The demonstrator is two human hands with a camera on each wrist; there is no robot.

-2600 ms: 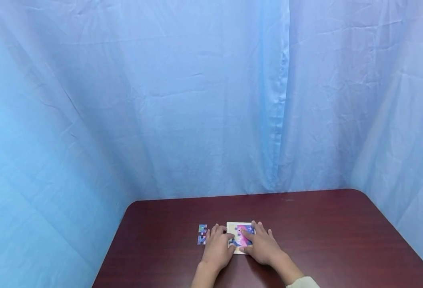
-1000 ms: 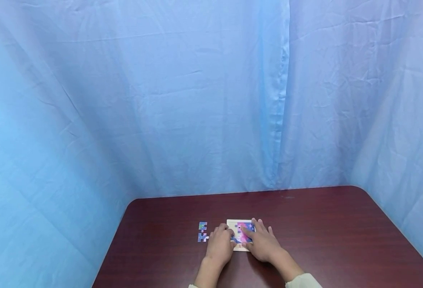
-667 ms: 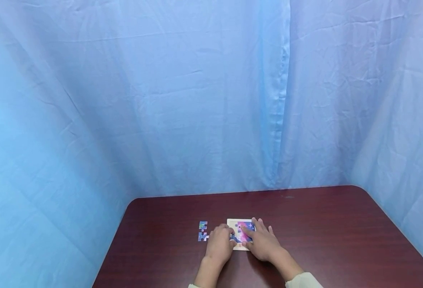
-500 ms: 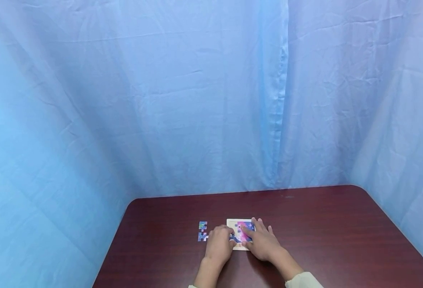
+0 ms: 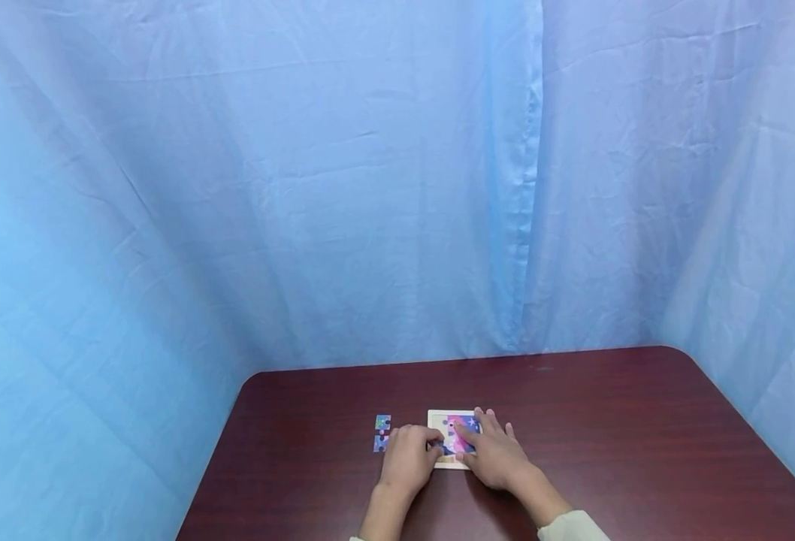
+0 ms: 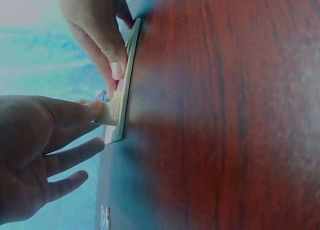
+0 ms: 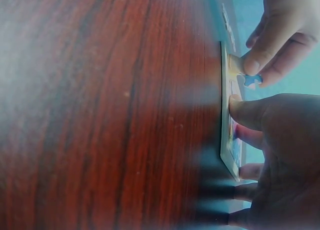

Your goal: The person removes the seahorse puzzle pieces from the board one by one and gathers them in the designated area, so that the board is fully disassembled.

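Now pinching with the left hand [image 5: 407,457], thumb to finger, a pale-backed, blue-edged jigsaw piece [image 7: 252,80], tilted over the square cream-rimmed tray [image 5: 448,412] | resting the right hand [image 5: 497,455], fingers spread, on interlocked pink-and-blue pieces [image 5: 470,423] | beside left-hand knuckles: knobbed loose pieces [image 5: 382,422], glossy red-brown woodgrain table [image 5: 607,428]
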